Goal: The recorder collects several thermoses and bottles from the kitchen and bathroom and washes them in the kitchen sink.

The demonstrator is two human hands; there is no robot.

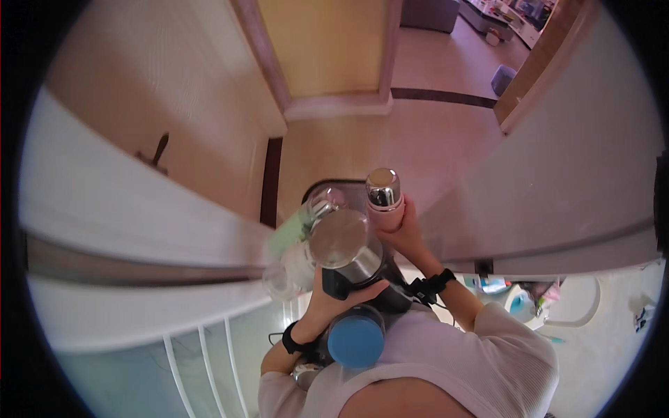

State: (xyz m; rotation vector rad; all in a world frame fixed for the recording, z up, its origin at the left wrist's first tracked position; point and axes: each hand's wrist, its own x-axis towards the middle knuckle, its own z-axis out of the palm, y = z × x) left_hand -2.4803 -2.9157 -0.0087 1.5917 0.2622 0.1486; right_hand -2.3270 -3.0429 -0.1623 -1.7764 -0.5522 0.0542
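Observation:
My right hand (408, 235) grips a pink vacuum flask (385, 196) with a shiny metal cap, beside a tray-like carrier with a dark rim (334, 181). My left hand (339, 300) is around the black handle of a metal-topped jug or kettle (339, 240). Left of it lean a light green bottle (290, 230) and a whitish translucent bottle (298, 266). A container with a blue lid (356, 340) stands against my chest, and a shiny metal object (307, 375) shows by my left forearm. What supports these items from below is mostly hidden.
A door with a dark handle (161, 149) is at the left. Pale walls flank me at a doorway. Ahead, a dark floor strip (444, 97) crosses the tiles near a grey bin (503, 79). Behind me at the right is a washbasin (575, 308) with toiletries; white bars (204, 360) stand at lower left.

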